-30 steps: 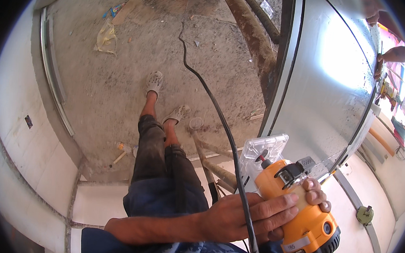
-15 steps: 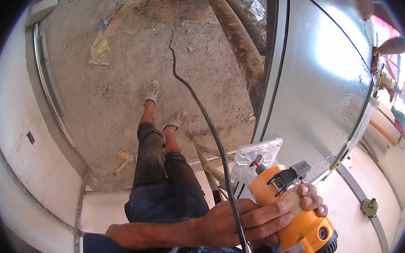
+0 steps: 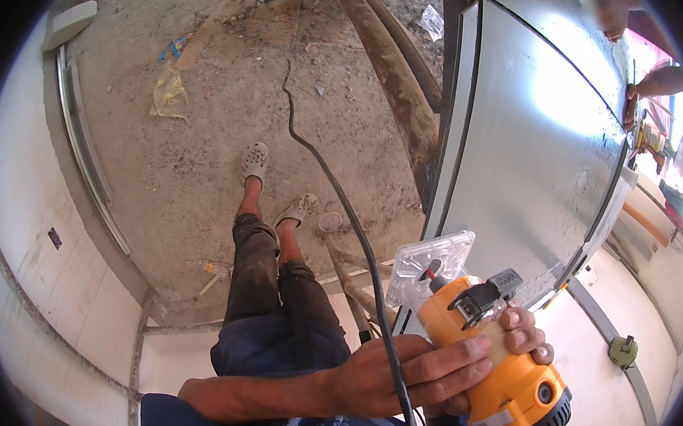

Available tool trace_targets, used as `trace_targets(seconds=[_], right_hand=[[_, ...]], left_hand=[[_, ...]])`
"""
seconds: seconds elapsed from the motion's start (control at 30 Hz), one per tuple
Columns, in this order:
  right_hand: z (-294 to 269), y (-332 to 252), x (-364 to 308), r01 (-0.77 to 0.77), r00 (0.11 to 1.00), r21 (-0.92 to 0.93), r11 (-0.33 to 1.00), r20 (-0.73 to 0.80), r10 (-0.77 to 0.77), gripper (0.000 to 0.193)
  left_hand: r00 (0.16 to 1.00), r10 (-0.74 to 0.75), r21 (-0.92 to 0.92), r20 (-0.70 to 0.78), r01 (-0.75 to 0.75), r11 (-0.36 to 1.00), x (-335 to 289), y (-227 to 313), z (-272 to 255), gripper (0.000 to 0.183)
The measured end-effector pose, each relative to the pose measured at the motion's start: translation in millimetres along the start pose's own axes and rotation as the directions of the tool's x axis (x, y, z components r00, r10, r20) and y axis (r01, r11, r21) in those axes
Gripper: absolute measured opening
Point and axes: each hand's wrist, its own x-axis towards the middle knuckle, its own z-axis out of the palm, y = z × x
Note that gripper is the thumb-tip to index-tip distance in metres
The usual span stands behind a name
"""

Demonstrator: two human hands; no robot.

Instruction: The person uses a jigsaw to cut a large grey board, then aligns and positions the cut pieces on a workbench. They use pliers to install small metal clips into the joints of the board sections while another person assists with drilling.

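Note:
A yellow-orange trim router with a black end cap lies tilted in both my hands. Its clear plastic base points away from me, toward the edge of a shiny grey metal panel. A bit with a red part shows at the collet, next to the base. My left hand presses its fingers along the near side of the body. From behind the router, the fingers of my right hand curl over its far side; the palm is hidden. A black cord passes over my left fingers and runs out across the floor.
Another person's hand is at the panel's far right edge. A green tape measure lies on a pale surface at right. Rusty pipes stand left of the panel. Debris and a yellow plastic scrap litter the floor.
The view has shifted slightly. Both hands keep the same hold on the trim router, which has hardly moved. The cord's middle stretch lies slightly farther left in the picture.

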Motion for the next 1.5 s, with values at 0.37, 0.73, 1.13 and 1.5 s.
trace_targets(seconds=[0.37,0.73,1.13,1.5], right_hand=[[22,-13,28,-0.022,0.997,0.011,1.000,0.070,0.021,0.098],[21,-11,41,0.002,0.997,0.045,0.999,0.076,-0.005,0.089],[31,-8,53,-0.003,1.000,-0.052,0.999,0.025,0.004,0.074],[32,2,66,0.041,0.998,0.079,0.996,0.050,-0.045,0.093]], left_hand=[[0.996,0.066,-0.043,-0.061,-0.069,0.997,16,-9,2,0.051],[0.993,0.078,0.004,-0.091,-0.078,0.997,29,-6,1,0.049],[0.998,0.036,-0.043,-0.049,-0.039,0.998,48,-4,-9,0.045],[0.992,0.119,0.022,-0.047,-0.118,0.993,63,-11,-15,0.047]])
